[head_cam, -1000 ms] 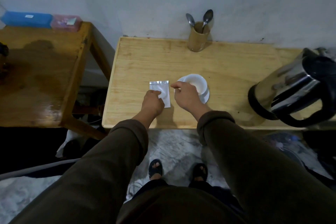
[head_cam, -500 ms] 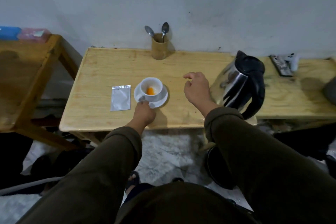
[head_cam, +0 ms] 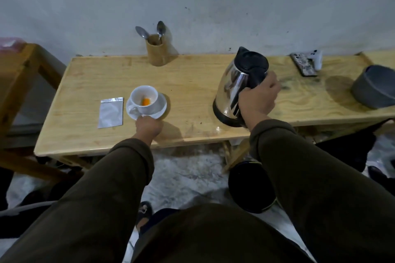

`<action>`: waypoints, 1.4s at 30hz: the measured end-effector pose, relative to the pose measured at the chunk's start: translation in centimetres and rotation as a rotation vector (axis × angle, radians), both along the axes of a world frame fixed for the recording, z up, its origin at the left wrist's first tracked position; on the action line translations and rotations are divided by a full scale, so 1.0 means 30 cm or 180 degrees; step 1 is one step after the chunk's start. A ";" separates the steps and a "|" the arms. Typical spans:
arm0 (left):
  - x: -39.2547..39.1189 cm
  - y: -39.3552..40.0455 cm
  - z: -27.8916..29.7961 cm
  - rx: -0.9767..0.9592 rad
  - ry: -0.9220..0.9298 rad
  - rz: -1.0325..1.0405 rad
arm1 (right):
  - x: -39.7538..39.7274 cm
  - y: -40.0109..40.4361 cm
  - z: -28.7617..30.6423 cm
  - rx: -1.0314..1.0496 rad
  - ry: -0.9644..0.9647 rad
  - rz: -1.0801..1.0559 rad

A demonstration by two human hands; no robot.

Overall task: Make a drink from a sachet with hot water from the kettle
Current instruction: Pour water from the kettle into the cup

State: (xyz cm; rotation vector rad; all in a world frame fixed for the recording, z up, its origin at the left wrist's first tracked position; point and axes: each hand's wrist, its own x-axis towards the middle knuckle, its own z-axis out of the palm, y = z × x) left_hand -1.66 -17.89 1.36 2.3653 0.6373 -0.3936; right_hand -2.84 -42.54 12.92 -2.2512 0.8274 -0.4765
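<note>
Your right hand (head_cam: 257, 100) wrapped tight on kettle (head_cam: 239, 85) handle, ready for lift; left hand (head_cam: 148, 127) pinches saucer (head_cam: 159, 111) rim, steadying cup (head_cam: 143, 99) with orange powder for pour

You wear a dark olive-brown long-sleeved top, its sleeves (head_cam: 119, 179) loose and creased, ending in soft rolled cuffs (head_cam: 270, 130) at the wrists. Your left hand (head_cam: 148, 127) and right hand (head_cam: 258, 98) are bare, without gloves. Below, a dark sandal (head_cam: 144, 212) shows on one foot.
</note>
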 end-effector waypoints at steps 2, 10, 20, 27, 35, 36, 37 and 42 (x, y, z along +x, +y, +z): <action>-0.002 -0.002 0.009 -0.0220 -0.0036 0.0194 | -0.009 -0.022 -0.002 0.0768 0.0023 -0.0187; -0.001 0.010 0.017 -0.0735 -0.0254 0.0929 | 0.039 -0.027 0.074 0.0806 -0.0077 -0.0172; 0.013 0.053 0.055 -0.1123 -0.0494 0.1641 | 0.171 0.124 0.272 -0.0360 -0.0280 0.1254; 0.026 0.137 0.060 -0.1498 -0.0464 0.1599 | 0.221 0.240 0.252 -0.0544 0.0096 0.2381; 0.086 0.265 -0.031 -0.2258 -0.0069 0.1267 | 0.308 0.473 0.270 -0.1581 0.1107 0.3376; 0.071 0.263 0.016 -0.2274 -0.0091 0.1261 | 0.315 0.496 0.267 -0.1684 0.1180 0.3423; 0.069 0.264 0.028 -0.2282 -0.0118 0.1261 | 0.319 0.518 0.264 -0.1790 0.1227 0.3458; 0.078 0.282 0.044 -0.2332 0.0051 0.1179 | 0.350 0.609 0.262 -0.2367 0.1325 0.3595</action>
